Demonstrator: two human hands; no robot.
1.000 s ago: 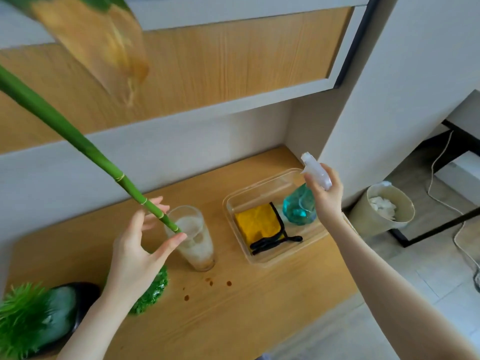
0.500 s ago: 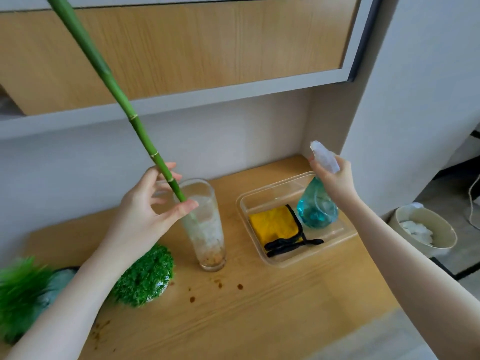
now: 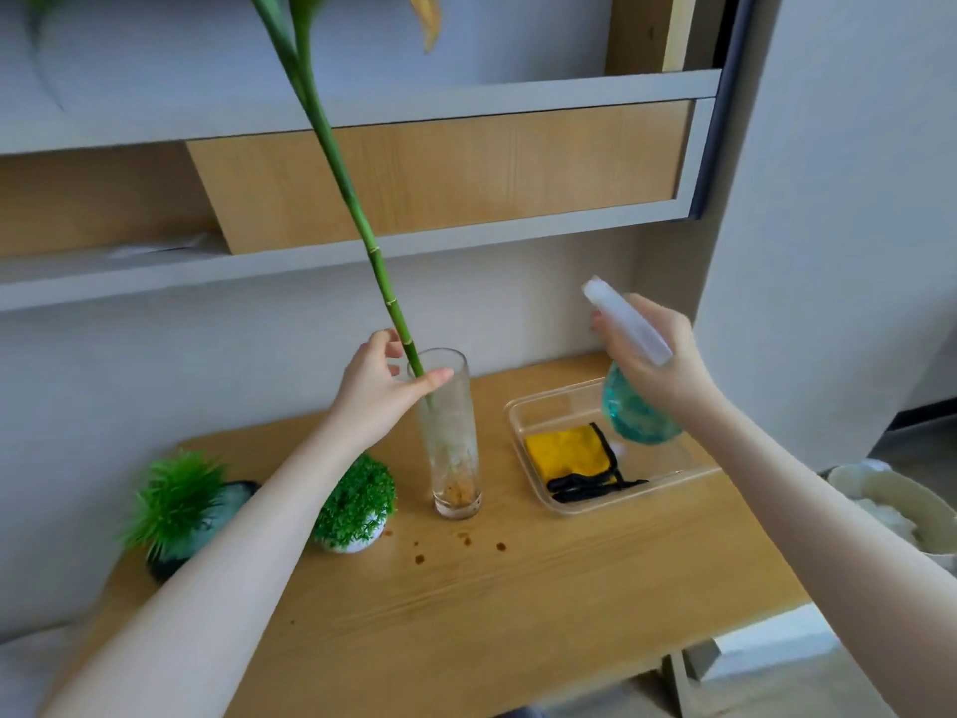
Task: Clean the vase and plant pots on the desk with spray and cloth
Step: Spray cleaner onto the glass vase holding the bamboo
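One head-worn view looks down, close, at the desk (image 3: 518, 603).

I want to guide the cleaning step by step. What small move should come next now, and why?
Probably aim the spray bottle in the right hand at the glass vase and squeeze: the left hand pinches the bamboo stem at the rim, and the glass looks cloudy.

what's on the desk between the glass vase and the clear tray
Nothing: in the head view the stretch of desk between the vase and the tray is bare wood. The brown spots lie nearer the front, not between them.
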